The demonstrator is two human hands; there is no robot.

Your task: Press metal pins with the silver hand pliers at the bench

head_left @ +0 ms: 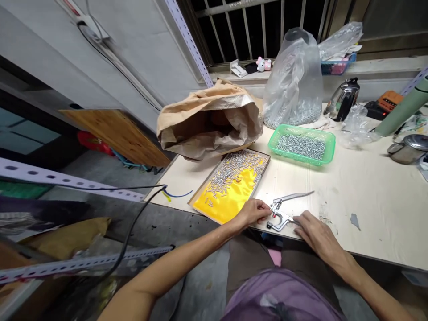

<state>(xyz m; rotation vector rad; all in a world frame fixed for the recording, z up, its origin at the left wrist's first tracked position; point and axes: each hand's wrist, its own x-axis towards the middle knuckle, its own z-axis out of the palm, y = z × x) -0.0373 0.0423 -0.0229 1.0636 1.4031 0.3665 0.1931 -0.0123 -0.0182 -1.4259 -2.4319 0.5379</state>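
Note:
A silver plier-like hand press (284, 209) lies at the front edge of the pale table (368, 209), its handles spread. My left hand (254, 211) is closed in a pinch at the tool's jaw, fingertips touching it; what they pinch is too small to name. My right hand (316, 232) rests on the table with its fingers lying on the lower handle. Just left of my left hand sits a yellow tray (230, 196) holding several small metal pins (234, 171).
A green basket (302, 145) of metal pins stands behind the tool. A clear plastic bag (294, 80) of pins and a brown paper sack (209, 120) stand at the back. A kettle (343, 99), a metal pot (408, 149) and a green cylinder (401, 111) are at the right.

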